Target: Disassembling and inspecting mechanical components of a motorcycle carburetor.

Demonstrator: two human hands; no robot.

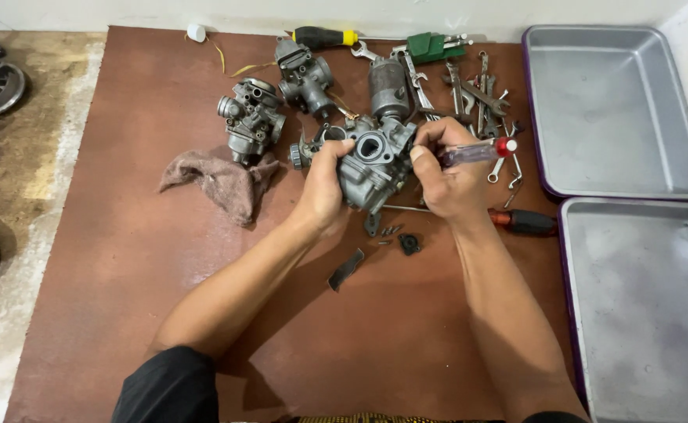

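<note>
Carburetor (371,160), grey cast metal: left hand (324,188) grip clamps it; right hand (449,176) grip clasps clear-handled screwdriver (477,150).

Two more grey carburetors (251,117) (305,76) sit on the brown mat (124,274), one beside a crumpled brown rag (217,182). A yellow-and-black screwdriver (324,36) and a green tool (431,45) lie at the far edge, with a scatter of wrenches (473,94) near them. Two empty metal trays (614,110) (645,305) stand along the right side. A red-and-black screwdriver (525,222) lies just beside the nearer tray.
</note>
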